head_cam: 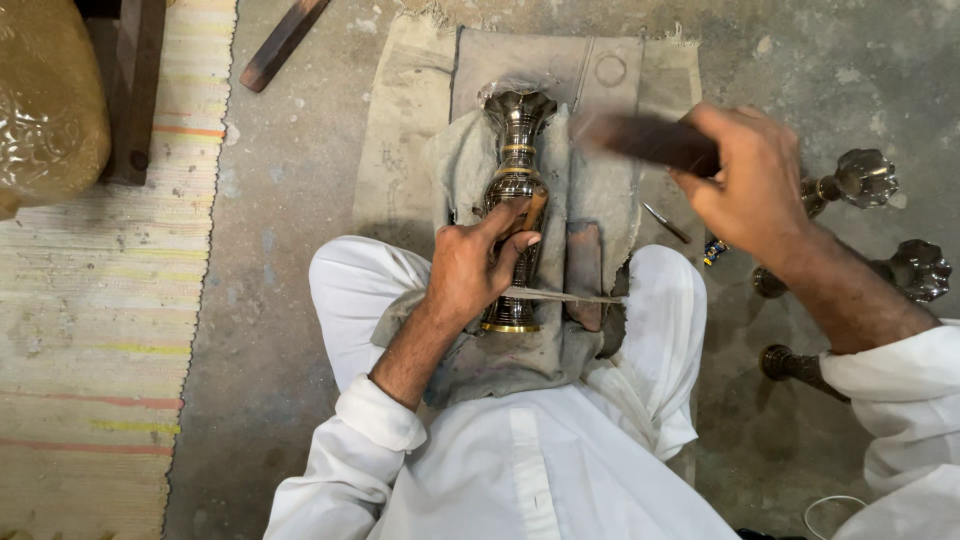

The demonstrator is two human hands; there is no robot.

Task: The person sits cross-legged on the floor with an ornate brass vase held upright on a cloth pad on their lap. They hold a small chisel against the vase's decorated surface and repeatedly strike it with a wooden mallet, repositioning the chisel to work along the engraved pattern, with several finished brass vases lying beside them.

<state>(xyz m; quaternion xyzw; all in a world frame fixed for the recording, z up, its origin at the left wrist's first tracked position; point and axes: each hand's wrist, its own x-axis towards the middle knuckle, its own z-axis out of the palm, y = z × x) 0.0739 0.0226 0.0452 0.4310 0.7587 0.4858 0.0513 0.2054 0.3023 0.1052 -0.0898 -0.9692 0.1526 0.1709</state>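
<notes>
A dark metal vase [516,165] with brass bands lies on a grey cloth [590,190] between my knees, its fluted mouth pointing away from me. My left hand [470,265] grips the vase's lower body and presses a thin tool against it. My right hand [745,175] is raised to the right of the vase and is closed on a dark wooden stick [645,140], which is blurred by motion. A string [570,296] runs across the cloth near the vase's base.
Several similar dark vases [860,180] lie on the concrete floor at right. A thin metal tool [665,222] rests beside the cloth. A striped woven mat [100,300] covers the left, with a wooden leg [135,90], a golden embossed object [45,100] and a loose plank [280,45].
</notes>
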